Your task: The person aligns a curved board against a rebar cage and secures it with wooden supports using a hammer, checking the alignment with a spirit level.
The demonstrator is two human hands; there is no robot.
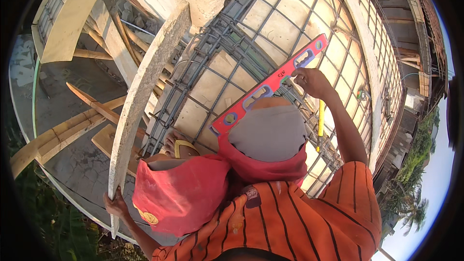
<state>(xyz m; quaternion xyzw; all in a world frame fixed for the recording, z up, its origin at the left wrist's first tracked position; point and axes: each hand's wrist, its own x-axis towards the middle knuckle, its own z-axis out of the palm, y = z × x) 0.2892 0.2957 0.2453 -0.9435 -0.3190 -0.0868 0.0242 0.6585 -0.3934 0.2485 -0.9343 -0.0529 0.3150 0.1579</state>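
Observation:
A long red spirit level (278, 78) with purple-rimmed openings slants across the steel mesh, just beyond my bent knees. At its near edge, toward its upper end, my right hand (311, 82) is closed with the thumb and fingers pinched against it. Low on the left, my left hand (116, 206) grips the edge of a long rough wooden board (150, 67). That board stands on edge and runs away from me along the left side of the reinforcing bars (200, 63). Part of the left hand's fingers is hidden behind the board.
Pale panels lie under the steel mesh (290, 17). A yellow handle-like rod (321, 123) rests on the mesh at the right, with a small green object (361, 95) beyond it. Bamboo poles (63, 137) and planks cross a drop at the left. A yellow-strapped sandal (183, 146) shows by the bars.

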